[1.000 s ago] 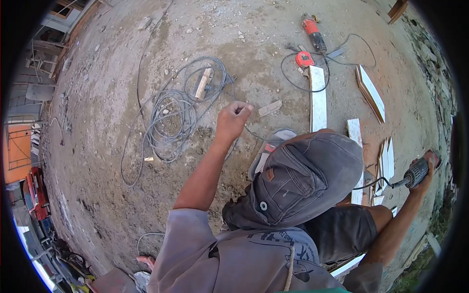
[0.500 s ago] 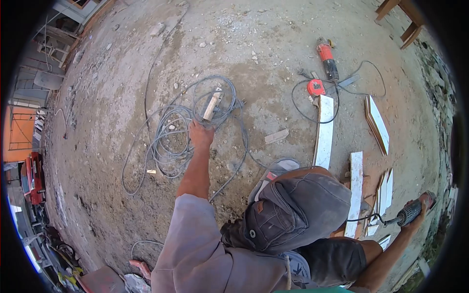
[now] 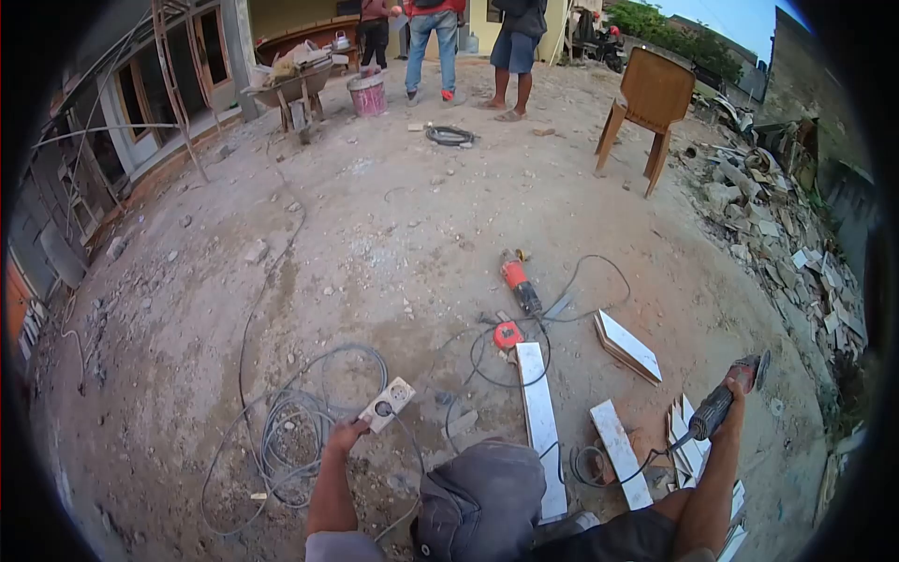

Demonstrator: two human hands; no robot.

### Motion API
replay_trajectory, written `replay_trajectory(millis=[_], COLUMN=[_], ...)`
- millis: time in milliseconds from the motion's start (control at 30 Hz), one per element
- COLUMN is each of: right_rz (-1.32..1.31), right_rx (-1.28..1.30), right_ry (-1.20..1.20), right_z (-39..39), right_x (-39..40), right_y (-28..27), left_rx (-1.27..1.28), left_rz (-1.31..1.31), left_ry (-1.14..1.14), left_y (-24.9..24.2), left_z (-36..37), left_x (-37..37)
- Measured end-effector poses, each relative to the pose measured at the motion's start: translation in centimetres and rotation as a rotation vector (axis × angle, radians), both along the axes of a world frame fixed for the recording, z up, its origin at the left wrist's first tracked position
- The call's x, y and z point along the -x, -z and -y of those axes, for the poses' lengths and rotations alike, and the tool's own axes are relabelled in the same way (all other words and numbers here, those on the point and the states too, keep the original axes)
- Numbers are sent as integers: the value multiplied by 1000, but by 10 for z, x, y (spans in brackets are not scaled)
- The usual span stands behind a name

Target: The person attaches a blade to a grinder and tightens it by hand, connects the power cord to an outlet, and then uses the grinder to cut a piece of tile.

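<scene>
My left hand (image 3: pixel 347 435) is closed on the near end of a pale extension socket (image 3: pixel 388 404), its outlets facing up and one appearing to have a plug in it. Loose coils of grey cable (image 3: pixel 295 426) lie on the ground beside that hand. Far to the right, my right hand (image 3: pixel 733 405) grips an angle grinder (image 3: pixel 714 414), disc end pointing away. Its dark cord (image 3: pixel 646 465) runs back toward the white tile strips (image 3: pixel 622 454). Between my hands, a long white strip (image 3: pixel 540 421) lies near a red tape measure (image 3: pixel 508 334).
A second, red-and-black grinder (image 3: pixel 520 284) lies ahead with its cord looped. More cut tiles (image 3: pixel 629 347) are stacked to the right. Farther off stand a brown chair (image 3: pixel 648 94), a wheelbarrow (image 3: pixel 295 89), a pink bucket (image 3: pixel 368 96) and several people. Rubble (image 3: pixel 777 225) lines the right side.
The view has tilted up, bringing the people, chair and wheelbarrow into sight. My left hand now holds the extension socket with its outlets showing. My right hand still holds the grinder.
</scene>
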State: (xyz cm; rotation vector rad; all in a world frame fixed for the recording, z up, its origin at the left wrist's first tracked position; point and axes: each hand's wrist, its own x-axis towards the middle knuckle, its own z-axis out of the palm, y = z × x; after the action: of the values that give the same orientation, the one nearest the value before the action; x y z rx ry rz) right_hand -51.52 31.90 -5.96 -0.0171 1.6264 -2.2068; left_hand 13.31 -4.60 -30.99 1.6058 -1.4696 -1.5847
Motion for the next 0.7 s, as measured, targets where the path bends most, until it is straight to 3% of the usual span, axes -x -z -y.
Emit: replay_trajectory(millis=[33, 67, 100, 133, 167, 200, 267, 367, 433, 500, 567, 633, 700], right_rz=[25, 39, 45, 52, 66, 73, 76, 48, 17, 20, 9, 14, -11], right_rx=[-34, 12, 0, -5, -45, -47, -54, -53, -92, -85, -82, -127, -122], right_ry=[25, -101, -99, -101, -174, -239, -261, -274, -116, -157, -200, -205, -129], right_z=[6, -2, 4, 10, 2, -2, -5, -11, -7, -17, -26, -23, -18], right_x=[-7, 10, 0, -13, -2, 14, 20, 22, 11, 21, 27, 22, 9], right_y=[-8, 0, -11, -20, -17, -14, -12, -16, -19, -14, -13, -15, -17], left_rx=[79, 196, 225, 128, 207, 375, 641, 503, 558, 613, 629, 481, -19], left_rz=[56, 386, 731, 886, 940, 998, 934, 850, 851, 842, 470, 338, -112], left_ry=[-70, -42, -165, -258, -397, -379, -394, -560, -581, -583, -467, -314, -271], left_y=[29, 27, 26, 19, 17, 25, 35, 34, 15, -9, -29, -34, -43], left_z=[-2, -10, -24, -33, -44, -47, -50, -60, -66, -71, -76, -73, -71], left_x=[-6, -9, -5, -2, 4, 4, 3, -3, -3, 8, 30, 62, 110])
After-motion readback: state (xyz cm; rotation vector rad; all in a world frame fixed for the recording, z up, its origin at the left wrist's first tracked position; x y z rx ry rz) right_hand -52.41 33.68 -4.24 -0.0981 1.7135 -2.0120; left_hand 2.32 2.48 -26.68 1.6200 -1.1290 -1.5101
